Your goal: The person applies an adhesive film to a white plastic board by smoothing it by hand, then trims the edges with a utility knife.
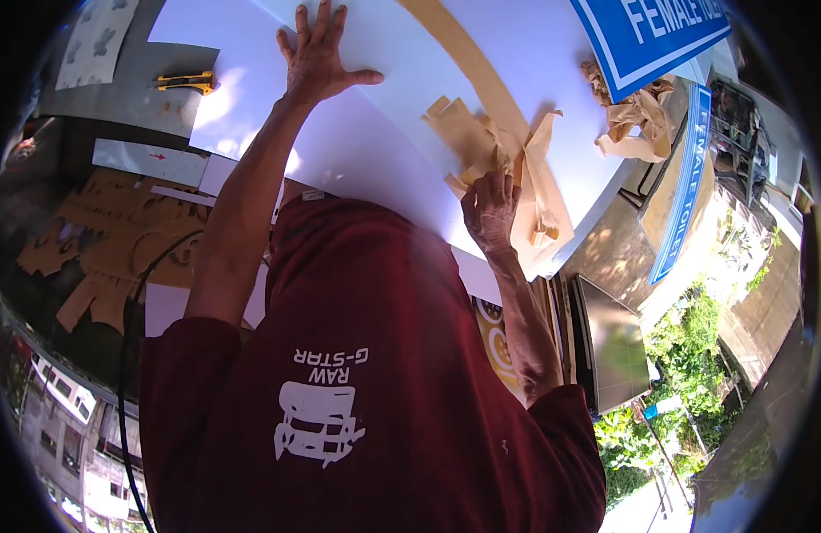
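Observation:
My left hand (317,53) lies flat on a large white board (384,133), fingers spread, holding nothing. My right hand (490,209) is closed on a bunch of tan backing paper strips (468,133) near the board's closer edge. A long tan strip (482,71) runs from that bunch in a curve across the board toward its far side. My maroon shirt fills the lower part of the view and hides the board's near edge.
A yellow utility knife (187,82) lies on the grey surface left of the board. A blue "FEMALE TOILET" sign (650,35) sits far right, with crumpled tan paper (633,111) beside it. Brown cut-out scraps (117,240) lie at left. A black cable (131,355) hangs nearby.

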Motion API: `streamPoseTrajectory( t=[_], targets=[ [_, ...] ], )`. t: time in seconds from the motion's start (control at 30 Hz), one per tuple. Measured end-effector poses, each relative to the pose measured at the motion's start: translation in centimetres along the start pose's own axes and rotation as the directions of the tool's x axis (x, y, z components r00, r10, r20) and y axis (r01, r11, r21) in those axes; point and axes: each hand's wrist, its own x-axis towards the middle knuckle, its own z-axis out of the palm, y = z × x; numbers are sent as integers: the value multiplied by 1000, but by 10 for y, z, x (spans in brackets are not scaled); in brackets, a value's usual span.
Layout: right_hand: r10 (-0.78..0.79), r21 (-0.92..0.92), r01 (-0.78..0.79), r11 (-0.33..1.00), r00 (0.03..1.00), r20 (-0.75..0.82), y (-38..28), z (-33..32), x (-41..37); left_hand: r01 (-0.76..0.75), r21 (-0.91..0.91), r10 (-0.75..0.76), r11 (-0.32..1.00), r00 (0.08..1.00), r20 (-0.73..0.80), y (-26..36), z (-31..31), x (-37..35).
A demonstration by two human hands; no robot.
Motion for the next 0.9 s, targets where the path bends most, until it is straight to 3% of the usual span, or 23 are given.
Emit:
streamPoseTrajectory(
  t=[0.17,0.23,0.27,0.37,0.4,0.43,0.47,0.5,0.53,0.57,0.63,0.7,0.77,0.83,0.9],
  targets=[
    [203,251,-184,950,978,-55,28,10,-31,1,-23,-1,1000,1000,-4,-3,3,-1],
    [215,182,-200,963,974,-68,38,13,-42,29,10,-29,1000,998,63,2,-4,0],
    [231,186,-213,959,970,-77,45,15,-47,3,-42,-1,999,999,32,3,-5,-1],
    [309,250,-285,925,949,-63,58,21,-54,-138,-29,125,990,958,-259,-10,24,-2],
    [337,280,-310,909,940,-52,62,21,-54,-122,-36,110,992,964,-242,-8,26,-7],
    [504,439,-490,753,859,93,65,18,-55,-109,-35,98,993,967,-237,-8,24,-4],
    [649,629,-634,449,715,258,75,14,-50,-97,-36,87,995,970,-227,-8,23,-2],
    [704,708,-703,71,538,463,81,-1,-50,-98,-48,86,994,973,-215,-7,23,-5],
    [718,755,-641,-135,462,521,80,-25,-41,-100,-61,85,993,975,-207,-7,22,-6],
    [789,829,-516,-216,408,459,88,-36,-38,-100,-71,84,992,975,-206,-7,21,-2],
    [881,718,-588,373,467,-75,82,-52,-21,-114,-74,94,991,969,-226,-8,25,-5],
    [739,593,-543,594,660,-136,54,-56,10,-112,-65,94,992,968,-233,-9,23,-1],
    [513,597,-387,702,857,-46,16,-48,47,-88,-61,74,994,976,-206,-5,19,-3],
    [362,525,-302,796,932,-12,-8,-7,82,-92,-59,78,994,977,-200,-4,19,-4],
    [363,244,-367,898,930,60,-26,31,106,-95,-61,81,994,975,-209,-6,17,-2]
  ],
)
